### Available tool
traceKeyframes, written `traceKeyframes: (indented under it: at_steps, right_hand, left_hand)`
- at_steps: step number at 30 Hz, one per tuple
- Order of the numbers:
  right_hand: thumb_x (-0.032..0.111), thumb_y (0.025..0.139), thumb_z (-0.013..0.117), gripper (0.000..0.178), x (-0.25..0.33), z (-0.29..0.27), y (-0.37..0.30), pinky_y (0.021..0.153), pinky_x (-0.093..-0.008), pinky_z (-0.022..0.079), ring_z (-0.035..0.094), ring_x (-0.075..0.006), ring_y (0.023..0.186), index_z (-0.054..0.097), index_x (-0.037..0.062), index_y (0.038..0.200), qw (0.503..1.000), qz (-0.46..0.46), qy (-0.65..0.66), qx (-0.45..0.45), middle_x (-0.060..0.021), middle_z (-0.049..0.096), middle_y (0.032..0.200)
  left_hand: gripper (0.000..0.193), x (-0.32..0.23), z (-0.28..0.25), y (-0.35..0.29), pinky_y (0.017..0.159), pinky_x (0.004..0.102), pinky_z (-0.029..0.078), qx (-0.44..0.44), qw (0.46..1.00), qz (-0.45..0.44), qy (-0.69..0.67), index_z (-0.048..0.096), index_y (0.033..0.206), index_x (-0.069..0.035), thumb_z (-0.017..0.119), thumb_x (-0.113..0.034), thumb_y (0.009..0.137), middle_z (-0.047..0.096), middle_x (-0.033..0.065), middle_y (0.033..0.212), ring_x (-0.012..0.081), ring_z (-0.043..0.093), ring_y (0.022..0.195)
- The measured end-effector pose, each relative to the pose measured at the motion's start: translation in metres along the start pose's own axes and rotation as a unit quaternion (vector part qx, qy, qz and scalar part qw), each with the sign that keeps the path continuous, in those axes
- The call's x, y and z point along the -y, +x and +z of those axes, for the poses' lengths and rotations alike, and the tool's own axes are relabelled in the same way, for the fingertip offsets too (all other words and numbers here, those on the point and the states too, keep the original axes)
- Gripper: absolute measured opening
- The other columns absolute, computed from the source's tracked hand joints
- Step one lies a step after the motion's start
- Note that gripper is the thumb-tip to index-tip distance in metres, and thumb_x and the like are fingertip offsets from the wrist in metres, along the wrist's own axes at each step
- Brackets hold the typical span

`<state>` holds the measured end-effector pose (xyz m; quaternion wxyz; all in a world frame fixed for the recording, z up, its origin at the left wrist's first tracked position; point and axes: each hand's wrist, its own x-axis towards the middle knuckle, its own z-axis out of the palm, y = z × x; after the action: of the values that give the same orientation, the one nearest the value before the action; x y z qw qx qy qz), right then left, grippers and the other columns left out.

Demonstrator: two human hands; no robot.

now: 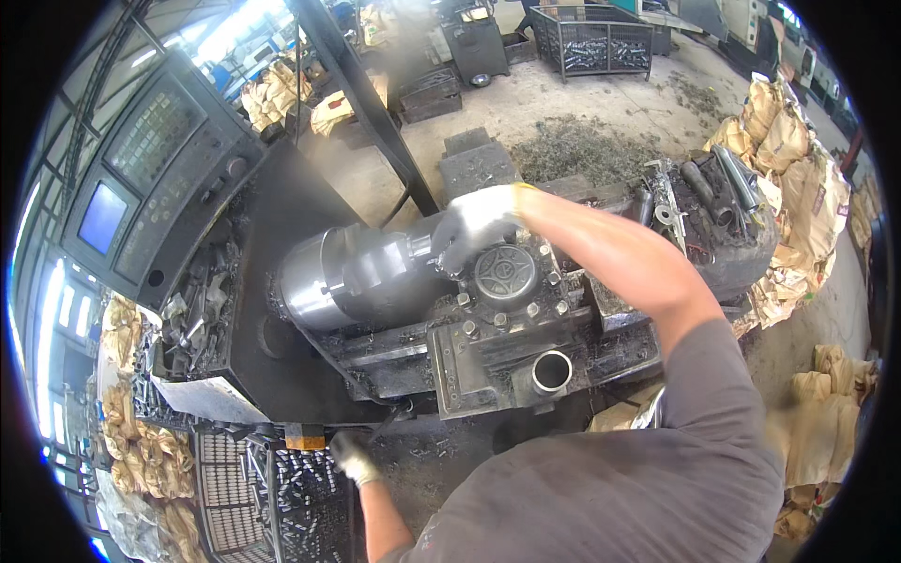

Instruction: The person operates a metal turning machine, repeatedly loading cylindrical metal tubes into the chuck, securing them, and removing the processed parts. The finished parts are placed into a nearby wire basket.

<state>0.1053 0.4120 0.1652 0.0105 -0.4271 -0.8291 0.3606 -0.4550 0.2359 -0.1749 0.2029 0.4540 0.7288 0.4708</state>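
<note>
My right hand [477, 223], in a white glove with dark grey fingers, reaches over the lathe to the front of its metal chuck [324, 277]. Its fingers are curled down beside a short metal piece [419, 248] at the chuck's face; what they grip is hidden. Close by stands the tool post with a round, star-patterned cap [507, 274]. Down at the machine's front edge is my left hand [353, 458], also gloved, beside an orange-brown block [304, 436]. A thin dark lever [389, 424] rises near it. The left fingers are too dark to make out.
A control panel with a lit screen [103, 218] stands at the left. Below it, a crate [230, 488] holds many small metal parts. Calipers [664, 211] and tools lie on the machine's right end. Metal shavings [587, 150] cover the floor behind; paper sacks [798, 178] stand right.
</note>
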Motion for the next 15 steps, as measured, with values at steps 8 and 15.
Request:
traceKeyframes:
  at_steps: [8, 15]
  right_hand:
    - [0.039, 0.083, 0.09, 0.048, -0.057, 0.031, 0.092, 0.073, -0.0399, 0.056, 0.072, -0.022, 0.085, 0.08, 0.0033, 0.114, 0.961, 0.17, 0.219, -0.013, -0.0127, 0.078, 0.105]
    - [0.041, 0.087, 0.084, 0.037, -0.042, 0.022, 0.068, 0.058, -0.0366, 0.047, 0.064, -0.0172, 0.067, 0.082, 0.008, 0.103, 0.948, 0.144, 0.282, -0.007, -0.0043, 0.074, 0.083]
  left_hand:
    - [0.094, -0.272, 0.125, 0.052, 0.126, 0.0627, 0.035, -0.014, 0.87, 0.438, 0.227, 0.045, 0.156, 0.001, 0.09, -0.02, 0.077, 0.058, 0.0287, 0.15, 0.0455, 0.053, 0.144]
    - [0.067, -0.385, 0.139, 0.136, 0.117, 0.0556, 0.046, 0.087, 0.754, 0.596, 0.262, 0.057, 0.14, 0.003, 0.069, -0.004, 0.074, 0.064, 0.027, 0.138, 0.0497, 0.058, 0.132]
